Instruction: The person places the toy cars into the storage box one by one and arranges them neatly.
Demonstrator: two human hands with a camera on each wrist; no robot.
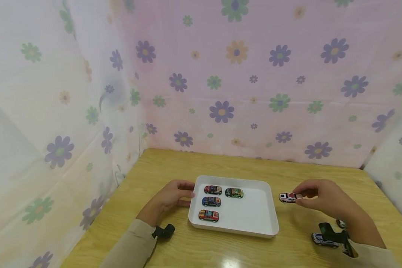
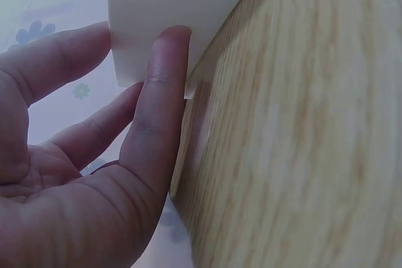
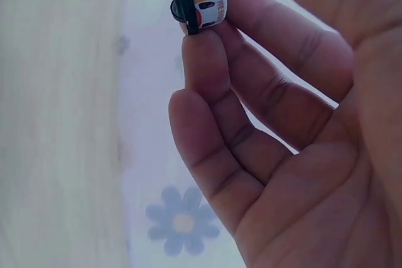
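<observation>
A white tray (image 1: pixel 244 227) stands on the table with several small toy cars in its left half. Three of them, a dark red car (image 1: pixel 213 190), a blue car (image 1: pixel 211 201) and a red-and-yellow car (image 1: pixel 209 215), form a column, while a green car (image 1: pixel 234 192) sits beside the topmost. At the tray's left end my left hand (image 1: pixel 173 194) rests its thumb and extended fingers against the outer wall. Beyond the right rim, my right hand (image 1: pixel 325 195) pinches a white-and-red toy car (image 1: pixel 288 197) by its rear end, between thumb and fingers.
Below my right wrist lies a silver-blue toy car (image 1: pixel 324 240), with another car (image 1: pixel 341 223) partly hidden by the wrist. Black camera mounts (image 1: pixel 164 231) are strapped to both wrists. Flower-patterned cloth (image 1: pixel 234 111) hangs behind and beside the wooden table (image 1: pixel 174 163).
</observation>
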